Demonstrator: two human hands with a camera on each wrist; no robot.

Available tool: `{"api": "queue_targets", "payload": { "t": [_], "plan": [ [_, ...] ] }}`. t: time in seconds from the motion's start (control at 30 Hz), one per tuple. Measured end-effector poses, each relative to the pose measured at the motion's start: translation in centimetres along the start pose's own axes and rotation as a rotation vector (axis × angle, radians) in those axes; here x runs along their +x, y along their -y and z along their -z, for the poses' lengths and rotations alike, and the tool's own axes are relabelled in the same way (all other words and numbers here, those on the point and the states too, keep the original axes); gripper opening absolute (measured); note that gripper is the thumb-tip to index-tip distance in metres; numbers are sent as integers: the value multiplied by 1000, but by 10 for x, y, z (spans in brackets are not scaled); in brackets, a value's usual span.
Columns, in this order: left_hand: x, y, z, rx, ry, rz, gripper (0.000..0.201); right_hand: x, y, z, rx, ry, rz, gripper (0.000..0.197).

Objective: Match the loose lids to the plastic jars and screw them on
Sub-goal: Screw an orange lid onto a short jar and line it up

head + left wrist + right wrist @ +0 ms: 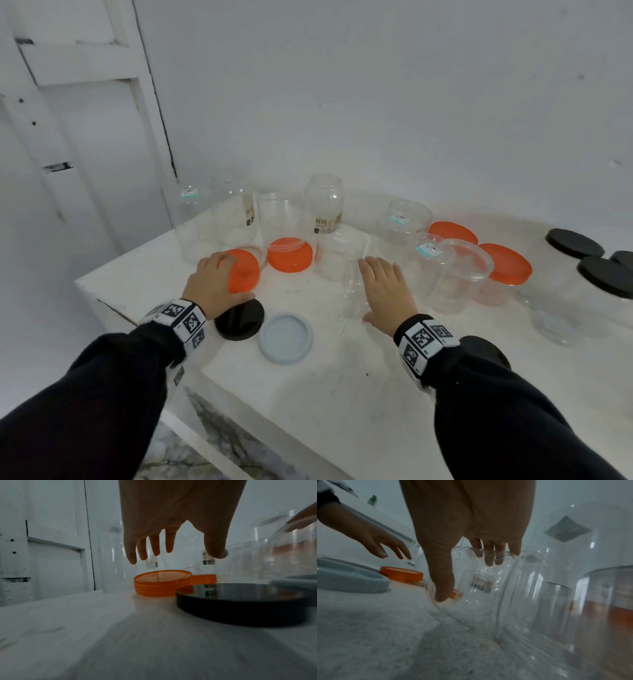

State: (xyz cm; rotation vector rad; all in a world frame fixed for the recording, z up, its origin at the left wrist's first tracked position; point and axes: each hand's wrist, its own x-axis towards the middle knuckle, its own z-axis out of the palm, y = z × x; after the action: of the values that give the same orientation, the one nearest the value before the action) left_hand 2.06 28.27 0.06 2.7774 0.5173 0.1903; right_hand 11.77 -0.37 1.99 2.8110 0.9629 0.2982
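Note:
My left hand [217, 279] hovers open over an orange lid [245, 270] that lies flat on the white table [308, 394]. In the left wrist view its fingers [155, 545] hang just above that orange lid [161, 582] without touching it. My right hand [385, 291] grips a clear lidless jar [352, 294] lying tilted on its side. The thumb [443, 588] presses the jar's rim and the fingers reach over its top [479, 608]. A black lid [239, 320] and a pale blue lid [286, 337] lie between my wrists.
Several clear open jars [323, 202] stand along the back wall. A second orange lid [290, 255] lies upside down, and two more [507, 265] sit at the right. Black-lidded jars [573, 243] stand far right. The table's left edge [102, 294] runs near my left wrist.

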Motion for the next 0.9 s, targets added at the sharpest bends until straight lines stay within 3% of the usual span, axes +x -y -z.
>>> {"api": "queue_targets", "payload": {
  "t": [0.17, 0.43, 0.7, 0.9],
  "plan": [
    [38, 7, -2, 16, 67, -8, 90, -7, 2, 4, 225, -53, -78, 95],
    [70, 6, -13, 155, 185, -40, 99, -32, 10, 10, 912, -132, -443, 98],
    [78, 16, -21, 221, 157, -10, 112, -52, 11, -2, 1116, -107, -578, 101],
    [73, 14, -9, 109, 95, -9, 106, -64, 7, -7, 1223, -61, -619, 102]
  ]
}}
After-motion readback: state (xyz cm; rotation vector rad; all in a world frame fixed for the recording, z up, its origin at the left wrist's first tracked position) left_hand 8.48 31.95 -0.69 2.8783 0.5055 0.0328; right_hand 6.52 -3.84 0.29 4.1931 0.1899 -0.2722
